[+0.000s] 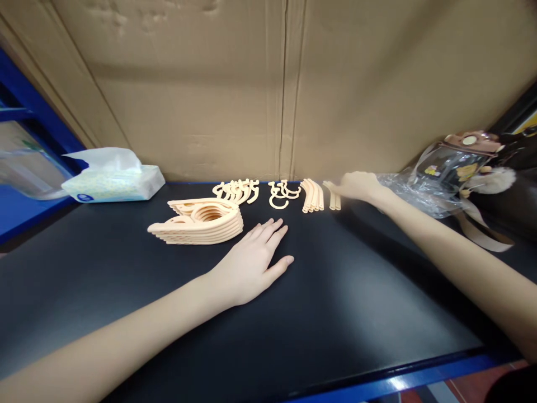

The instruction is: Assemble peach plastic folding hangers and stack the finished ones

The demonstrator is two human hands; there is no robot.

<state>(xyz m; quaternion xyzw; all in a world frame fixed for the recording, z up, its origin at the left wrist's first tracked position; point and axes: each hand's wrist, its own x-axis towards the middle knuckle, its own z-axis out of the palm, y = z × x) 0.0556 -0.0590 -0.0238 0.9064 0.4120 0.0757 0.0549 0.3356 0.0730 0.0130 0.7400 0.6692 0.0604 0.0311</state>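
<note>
My left hand (pixel 254 260) lies flat on the black table, fingers stretched out and thumb apart, holding nothing. Just left of it is a stack of cream plastic folding-hanger bodies (pixel 197 224). At the back of the table, my right hand (pixel 359 186) is closed, its fingertips at the upper end of a small group of curved plastic tubes (pixel 334 200). Those fingers are partly hidden and slightly blurred. A larger bundle of the same curved tubes (pixel 312 196) lies just to the left. Cream plastic hanger hooks lie in two groups, a smaller one (pixel 279 204) and a larger one (pixel 237 191).
A tissue pack (pixel 113 184) stands at the back left. Crumpled clear plastic (pixel 419 193) and a transparent bottle with a brown lid (pixel 448 162) are at the right, beside a dark bag (pixel 514 193). A cardboard wall (pixel 201 101) rises behind the table (pixel 335 319).
</note>
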